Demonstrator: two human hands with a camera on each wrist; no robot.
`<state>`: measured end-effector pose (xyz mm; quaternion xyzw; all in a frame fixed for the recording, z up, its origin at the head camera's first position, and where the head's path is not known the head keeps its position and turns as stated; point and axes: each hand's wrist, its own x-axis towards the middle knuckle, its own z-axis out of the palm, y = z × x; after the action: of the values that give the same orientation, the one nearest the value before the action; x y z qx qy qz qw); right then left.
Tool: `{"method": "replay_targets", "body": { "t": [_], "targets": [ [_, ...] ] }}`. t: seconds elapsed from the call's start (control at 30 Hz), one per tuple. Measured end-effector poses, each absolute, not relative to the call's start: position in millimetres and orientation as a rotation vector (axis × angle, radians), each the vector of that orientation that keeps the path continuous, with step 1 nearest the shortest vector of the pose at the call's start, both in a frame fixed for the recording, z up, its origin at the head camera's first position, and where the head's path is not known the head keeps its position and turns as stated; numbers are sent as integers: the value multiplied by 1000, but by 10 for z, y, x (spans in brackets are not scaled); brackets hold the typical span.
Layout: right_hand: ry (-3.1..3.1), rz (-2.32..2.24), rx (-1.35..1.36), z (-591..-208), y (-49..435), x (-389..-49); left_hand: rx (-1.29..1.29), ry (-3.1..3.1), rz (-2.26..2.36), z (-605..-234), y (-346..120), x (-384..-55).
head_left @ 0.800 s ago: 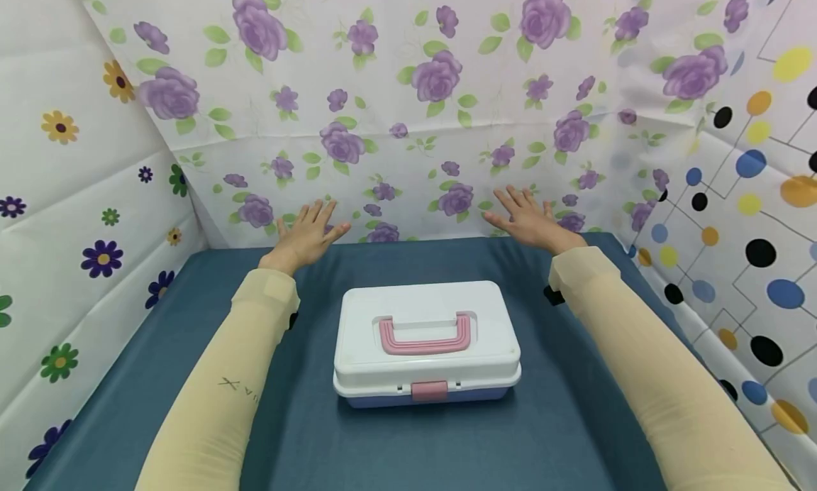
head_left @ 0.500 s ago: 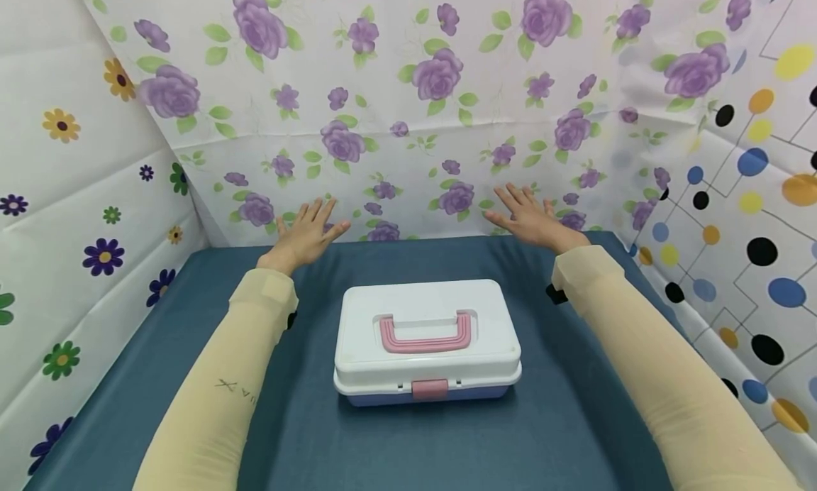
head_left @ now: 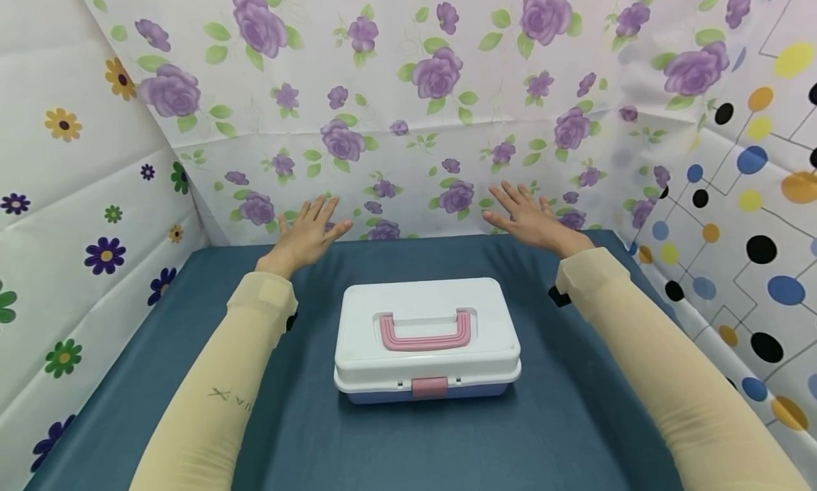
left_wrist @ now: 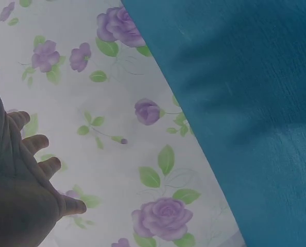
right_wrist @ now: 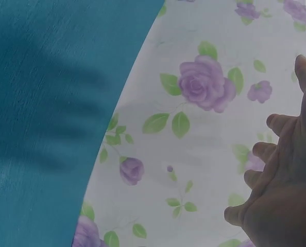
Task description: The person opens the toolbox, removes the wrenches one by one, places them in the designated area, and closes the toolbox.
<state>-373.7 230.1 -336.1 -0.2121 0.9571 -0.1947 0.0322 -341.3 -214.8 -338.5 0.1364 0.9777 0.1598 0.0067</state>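
Observation:
A white lidded case (head_left: 428, 296) with a blue-purple base sits on the blue table, its lid down. On the lid a pink carry handle (head_left: 426, 344) lies folded flat, and a pink latch (head_left: 430, 387) is at the front. My left hand (head_left: 301, 239) is held out beyond the case to its left, fingers spread, holding nothing. Beyond it to the right, my right hand (head_left: 528, 220) is likewise outstretched with spread fingers and nothing in it. Both wrist views show the left palm (left_wrist: 19, 190) and the right palm (right_wrist: 287, 190) before the flowered cloth.
A blue cloth (head_left: 408, 448) covers the table. Behind it hangs a white sheet with purple roses (head_left: 396, 72). A daisy-print sheet (head_left: 70, 193) stands along the left, a dotted sheet (head_left: 721, 193) along the right.
Hardly anything differs. The right hand and forearm have shifted very slightly, and the left sleeve has turned a little. The case has stayed in place.

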Motion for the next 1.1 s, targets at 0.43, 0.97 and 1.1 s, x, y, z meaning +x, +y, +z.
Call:
{"method": "replay_targets", "body": {
  "t": [0.43, 0.97, 1.1],
  "targets": [
    [2931, -646, -723, -3390, 2272, -3634, 493, 3077, 532, -3358, -2072, -3285],
    [2880, -783, -841, -3426, 2266, -3559, 584, 3042, 692, -3278, -2024, -3077],
    [2861, -821, -914, -3434, 2250, -3508, 611, 3047, 705, -3301, -2030, -3031]
  ]
}}
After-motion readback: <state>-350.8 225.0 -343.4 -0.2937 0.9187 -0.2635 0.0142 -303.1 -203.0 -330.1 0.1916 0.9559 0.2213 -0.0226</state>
